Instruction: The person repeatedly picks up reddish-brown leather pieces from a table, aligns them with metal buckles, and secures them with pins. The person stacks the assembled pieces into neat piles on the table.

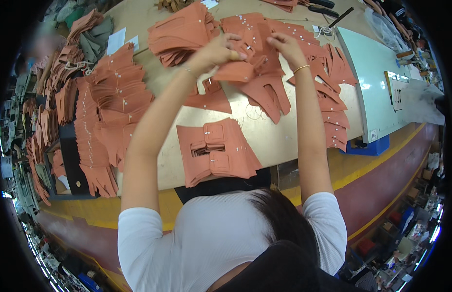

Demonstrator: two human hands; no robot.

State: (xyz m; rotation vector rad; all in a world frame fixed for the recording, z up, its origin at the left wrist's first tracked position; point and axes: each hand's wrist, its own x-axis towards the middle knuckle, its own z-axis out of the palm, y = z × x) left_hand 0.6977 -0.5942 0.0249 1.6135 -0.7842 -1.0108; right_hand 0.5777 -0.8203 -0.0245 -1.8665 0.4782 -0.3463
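Observation:
Both my arms stretch over the work table to flat terracotta panels with cut-outs, perhaps leather. My left hand is closed on a terracotta panel, which looks slightly smeared by motion. With fingertips pinched together, my right hand grips the upper edge of another terracotta panel; part of it overlaps the pieces below. Under and between the hands lie a panel with a long slot and a wide panel. Nearer me sits a neat stack of panels with square patches and an opening in its middle.
Large piles of terracotta pieces cover the table's left side, and more pieces lie on the right. A tall stack stands at the far side. A pale green board rests at right, above a blue bin. White papers lie far left.

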